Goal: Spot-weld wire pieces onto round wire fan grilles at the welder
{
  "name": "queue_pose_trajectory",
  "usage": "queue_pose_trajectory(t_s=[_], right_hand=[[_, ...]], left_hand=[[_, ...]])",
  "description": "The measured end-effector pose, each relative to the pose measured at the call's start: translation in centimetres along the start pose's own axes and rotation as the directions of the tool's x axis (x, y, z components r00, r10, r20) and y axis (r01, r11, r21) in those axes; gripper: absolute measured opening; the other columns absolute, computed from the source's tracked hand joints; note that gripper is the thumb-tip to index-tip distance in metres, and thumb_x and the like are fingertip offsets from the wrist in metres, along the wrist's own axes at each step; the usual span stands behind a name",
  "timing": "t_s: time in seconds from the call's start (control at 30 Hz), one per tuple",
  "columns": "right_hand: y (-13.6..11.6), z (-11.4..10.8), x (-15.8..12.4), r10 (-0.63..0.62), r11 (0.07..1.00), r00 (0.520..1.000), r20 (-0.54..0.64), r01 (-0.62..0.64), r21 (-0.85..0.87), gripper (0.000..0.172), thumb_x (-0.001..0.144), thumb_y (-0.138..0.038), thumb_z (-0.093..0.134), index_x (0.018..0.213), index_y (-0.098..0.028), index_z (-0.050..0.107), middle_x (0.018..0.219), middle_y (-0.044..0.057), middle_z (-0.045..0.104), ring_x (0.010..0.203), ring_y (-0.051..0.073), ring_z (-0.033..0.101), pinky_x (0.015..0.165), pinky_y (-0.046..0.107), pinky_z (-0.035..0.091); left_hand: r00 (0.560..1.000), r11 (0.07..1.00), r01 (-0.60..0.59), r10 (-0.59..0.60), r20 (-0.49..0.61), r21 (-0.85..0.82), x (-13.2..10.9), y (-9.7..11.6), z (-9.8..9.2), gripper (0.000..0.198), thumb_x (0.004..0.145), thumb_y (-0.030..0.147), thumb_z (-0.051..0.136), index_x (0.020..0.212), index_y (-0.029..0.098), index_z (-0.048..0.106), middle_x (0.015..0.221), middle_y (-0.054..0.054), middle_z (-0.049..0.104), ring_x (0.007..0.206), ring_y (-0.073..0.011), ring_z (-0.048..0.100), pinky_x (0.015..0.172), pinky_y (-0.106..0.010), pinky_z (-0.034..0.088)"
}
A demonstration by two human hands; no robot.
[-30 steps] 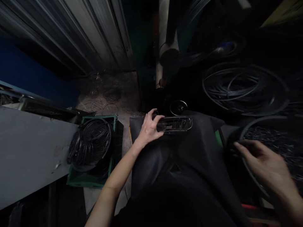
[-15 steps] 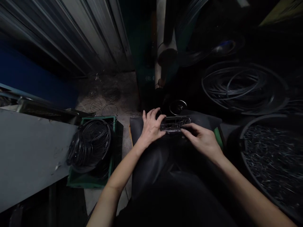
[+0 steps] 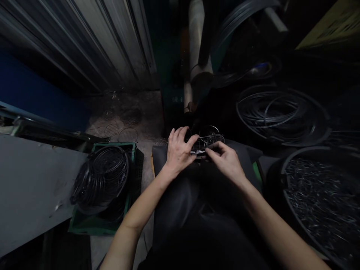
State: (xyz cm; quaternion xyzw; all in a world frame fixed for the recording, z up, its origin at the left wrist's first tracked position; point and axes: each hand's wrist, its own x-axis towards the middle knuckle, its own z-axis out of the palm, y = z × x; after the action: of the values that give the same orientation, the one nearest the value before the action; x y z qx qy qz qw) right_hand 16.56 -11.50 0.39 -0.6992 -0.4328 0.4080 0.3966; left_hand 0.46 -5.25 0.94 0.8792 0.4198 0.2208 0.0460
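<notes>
Gripping one end of a thin, shiny metal wire frame [image 3: 201,144], the left hand [image 3: 180,152] has its thumb on the near side and its fingers on the far side. The right hand [image 3: 225,159] has its thumb and finger close together at the frame's near edge; it is too dark to tell what they pinch. The frame is between the hands, over the far end of a smooth black cover [image 3: 182,195] on the person's lap. To the right, a big round black tub [image 3: 284,178] holds lots of little bent metal bits [image 3: 317,202]. To the left, a green plastic crate [image 3: 81,227] holds dark wire rings [image 3: 108,168].
</notes>
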Motion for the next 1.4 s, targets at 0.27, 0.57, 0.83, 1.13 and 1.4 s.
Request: queue_pose_trajectory(t_s=[0.27,0.57,0.83,1.13,1.4], right_hand=[[-1.3,0.9,1.1,-0.051,0.999,0.998,-0.043,0.051,0.001,0.025,0.075,-0.044,0.061,0.078,-0.019,0.058,0.067,0.003,0.067,0.062,0.018,0.064,0.057,0.027,0.048],[-2.3,3.2,1.7,-0.257,0.962,0.953,-0.161,0.237,-0.136,0.027,0.081,-0.045,0.054,0.083,-0.019,0.059,0.073,0.004,0.066,0.061,0.017,0.061,0.060,0.027,0.046],[-3.3,3.2,3.4,-0.226,0.971,0.961,-0.159,0.208,-0.121,0.030,0.078,-0.049,0.057,0.079,-0.019,0.060,0.069,0.004,0.065,0.059,0.018,0.060,0.057,0.027,0.046],[-3.6,3.1,4.0,-0.224,0.971,0.963,-0.147,0.209,-0.111,0.031,0.077,-0.050,0.056,0.081,-0.019,0.060,0.071,0.005,0.066,0.061,0.018,0.060,0.055,0.027,0.046],[-2.7,4.1,4.4,-0.393,0.916,0.896,-0.205,0.361,-0.177,0.026,0.085,-0.043,0.052,0.087,-0.019,0.059,0.081,0.005,0.066,0.066,0.016,0.059,0.063,0.028,0.048]], left_hand=[[0.999,0.999,0.048,-0.047,-0.010,0.013,0.4,-0.6,-0.3,0.050,0.069,0.028,0.070,0.116,0.024,0.054,0.136,-0.012,0.043,0.130,-0.0304,0.037,0.111,-0.051,0.022],[0.990,0.994,0.092,-0.086,-0.116,0.052,1.3,-1.8,-0.4,0.047,0.068,0.029,0.070,0.113,0.024,0.057,0.136,-0.012,0.044,0.131,-0.0289,0.038,0.110,-0.050,0.023],[0.983,0.993,0.089,-0.076,-0.168,0.072,2.0,-2.6,-0.5,0.047,0.067,0.028,0.072,0.112,0.026,0.057,0.136,-0.012,0.045,0.131,-0.0290,0.039,0.109,-0.051,0.025],[0.990,0.995,0.082,-0.075,-0.123,0.058,2.3,-2.9,-0.2,0.049,0.066,0.022,0.070,0.112,0.027,0.056,0.139,-0.010,0.043,0.133,-0.0294,0.036,0.110,-0.053,0.023],[0.982,0.996,0.085,-0.078,-0.172,0.036,2.6,-3.3,0.3,0.055,0.064,0.028,0.074,0.115,0.025,0.055,0.139,-0.012,0.042,0.132,-0.0301,0.036,0.107,-0.049,0.027]])
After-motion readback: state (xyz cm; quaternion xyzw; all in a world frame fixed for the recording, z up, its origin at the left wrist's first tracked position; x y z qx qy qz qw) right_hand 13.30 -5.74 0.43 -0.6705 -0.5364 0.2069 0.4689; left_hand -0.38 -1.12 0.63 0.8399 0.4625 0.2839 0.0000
